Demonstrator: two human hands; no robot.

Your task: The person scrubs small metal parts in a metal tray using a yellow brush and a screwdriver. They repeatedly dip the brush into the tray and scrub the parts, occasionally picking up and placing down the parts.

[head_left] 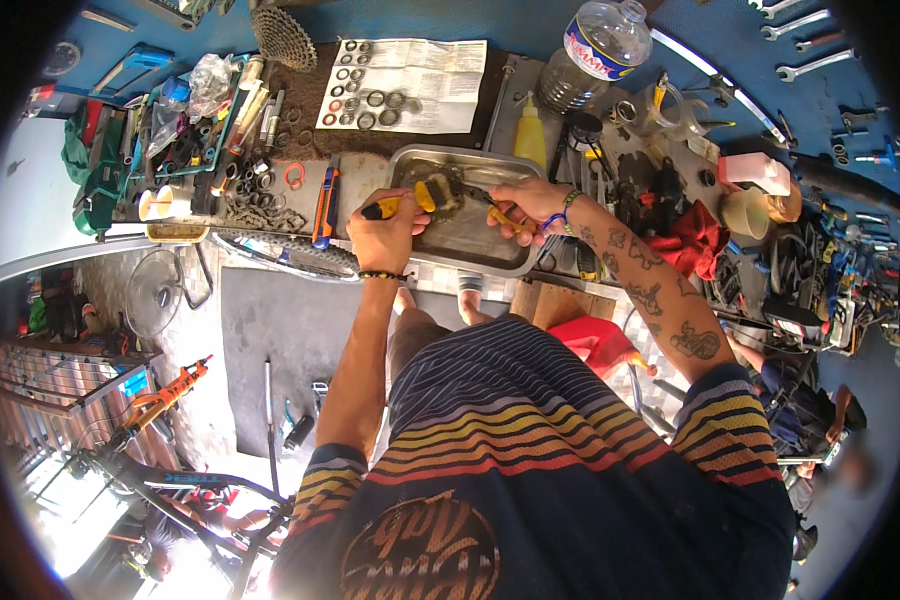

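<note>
Over the metal tray (518,266) both of my hands are at work. My left hand (385,232) is closed around a brush (425,196) with a yellow and black handle, its pale bristles toward the tray's middle. My right hand (532,204) grips yellow-handled pliers (501,216), whose dark jaws point left at the bristles. Whether the jaws hold a small part, I cannot make out. Dark, dirty liquid or grime shows on the tray bottom beneath the tools.
Behind the tray stand a yellow squeeze bottle (530,135) and a large clear plastic bottle (587,62). A paper sheet (440,85) with several rings lies farther back. Left of the tray is an orange and blue utility knife (325,205). A red cloth (692,243) lies right.
</note>
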